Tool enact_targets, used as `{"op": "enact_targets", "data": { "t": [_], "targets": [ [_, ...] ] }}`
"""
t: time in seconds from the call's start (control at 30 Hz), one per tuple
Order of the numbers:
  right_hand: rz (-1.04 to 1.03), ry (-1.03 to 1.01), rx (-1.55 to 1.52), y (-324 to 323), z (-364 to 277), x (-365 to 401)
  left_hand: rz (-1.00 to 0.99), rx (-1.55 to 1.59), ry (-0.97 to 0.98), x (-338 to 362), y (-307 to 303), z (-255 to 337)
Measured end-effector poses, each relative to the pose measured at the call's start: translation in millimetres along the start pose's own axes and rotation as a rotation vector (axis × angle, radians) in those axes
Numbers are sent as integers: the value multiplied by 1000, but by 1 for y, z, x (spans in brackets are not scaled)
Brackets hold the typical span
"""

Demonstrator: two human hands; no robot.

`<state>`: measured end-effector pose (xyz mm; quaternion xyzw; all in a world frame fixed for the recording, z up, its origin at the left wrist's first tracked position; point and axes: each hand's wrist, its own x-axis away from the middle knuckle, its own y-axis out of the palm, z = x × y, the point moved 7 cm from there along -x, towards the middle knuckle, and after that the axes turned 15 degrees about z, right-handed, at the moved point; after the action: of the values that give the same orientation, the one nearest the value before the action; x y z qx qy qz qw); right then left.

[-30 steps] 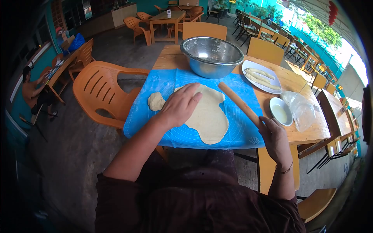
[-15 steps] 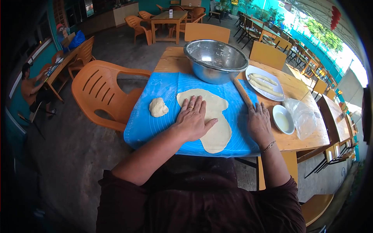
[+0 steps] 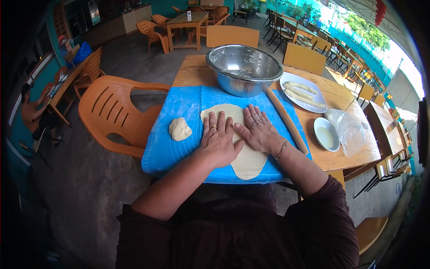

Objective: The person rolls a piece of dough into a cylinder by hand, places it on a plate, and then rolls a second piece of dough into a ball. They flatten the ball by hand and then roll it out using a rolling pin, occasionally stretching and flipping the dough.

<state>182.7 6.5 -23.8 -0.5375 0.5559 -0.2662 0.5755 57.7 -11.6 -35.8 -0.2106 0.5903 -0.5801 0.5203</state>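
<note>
A flat, rolled-out sheet of dough [image 3: 249, 162] lies on a blue silicone mat [image 3: 161, 152]. My left hand [image 3: 218, 141] rests flat on its left part, fingers spread. On the upper right part of the sheet lies my right hand [image 3: 260, 132], also flat, its thumb close to the left hand. Both hands cover much of the sheet's middle. A rolling pin [image 3: 288, 121] lies at a slant along the mat's right side, apart from the right hand. Left of the sheet sits a rough lump of dough [image 3: 180, 129].
Behind the mat stands a large metal bowl [image 3: 245, 83]. To its right, a white plate [image 3: 293, 102] bears rolled dough strips, near a small bowl of pale liquid [image 3: 327, 134] and a clear plastic bag [image 3: 351, 132]. An orange chair [image 3: 107, 101] adjoins the table; a person [image 3: 33, 112] sits far left.
My right hand has left the rolling pin and come leftward onto the dough sheet. The left hand stays on the dough. The view has shifted slightly.
</note>
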Motion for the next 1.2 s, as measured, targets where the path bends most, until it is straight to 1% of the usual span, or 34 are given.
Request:
{"op": "enact_targets", "data": {
  "t": [0.03, 0.1, 0.17, 0.23, 0.27, 0.3, 0.37, 0.43, 0.47, 0.5, 0.53, 0.57, 0.6, 0.63, 0.7, 0.73, 0.77, 0.83, 0.87, 0.93, 1.07, 1.13, 1.17, 1.2],
  "targets": [
    [-1, 2, 2, -3, 2, 3, -21, -21, 7, 1, 0, 1],
    [-60, 82, 195, -12, 12, 17, -13, -7, 11, 1, -2, 3],
    [-40, 93, 249, -26, 11, 32, -8, -1, -14, 1, -4, 3],
    [-160, 155, 273, -37, 10, 50, -19, -4, 3, 0, -4, 3],
    [11, 63, 251, -43, 14, 59, -14, -1, 4, 1, -4, 2],
    [9, 72, 254, -52, 23, 66, -9, -1, 4, 1, -4, 2],
    [189, 22, -167, -89, 26, 76, -6, 14, 5, 3, -8, 3],
    [407, 158, -144, -128, 48, 83, 4, 52, 96, 4, -11, 8],
    [467, 170, -110, -137, 72, 86, 1, 53, 103, 6, -13, 9],
    [528, 183, -76, -147, 97, 91, 41, 121, 240, 8, -18, 19],
    [462, 307, -5, -150, 118, 94, 83, 190, 377, 12, -23, 31],
    [395, 427, 66, -152, 137, 98, 85, 192, 383, 12, -21, 32],
    [271, 523, 104, -147, 153, 102, 30, 176, 361, 13, -13, 32],
    [274, 523, 106, -144, 160, 106, -26, 159, 339, 14, -7, 32],
    [274, 512, 108, -124, 179, 119, -21, 145, 336, 13, -10, 33],
    [404, 396, 196, -119, 181, 123, -13, 144, 339, 14, -11, 32],
    [401, 396, 195, -115, 189, 128, -8, 142, 339, 15, -10, 33],
    [425, 346, 285, -117, 185, 132, -7, 142, 334, 15, -10, 33],
    [425, 347, 280, -120, 184, 133, -1, 140, 332, 15, -11, 33],
    [242, 394, 199, -113, 185, 132, 3, 139, 332, 15, -12, 34],
    [239, 408, 197, -99, 207, 127, 8, 158, 328, 15, -12, 33],
    [296, 325, 156, -98, 201, 119, 30, 169, 323, 15, -10, 32],
    [295, 316, 153, -104, 199, 117, 54, 184, 325, 16, -12, 31],
    [163, 477, 69, -115, 189, 114, 60, 182, 316, 18, -14, 29]
  ]
}}
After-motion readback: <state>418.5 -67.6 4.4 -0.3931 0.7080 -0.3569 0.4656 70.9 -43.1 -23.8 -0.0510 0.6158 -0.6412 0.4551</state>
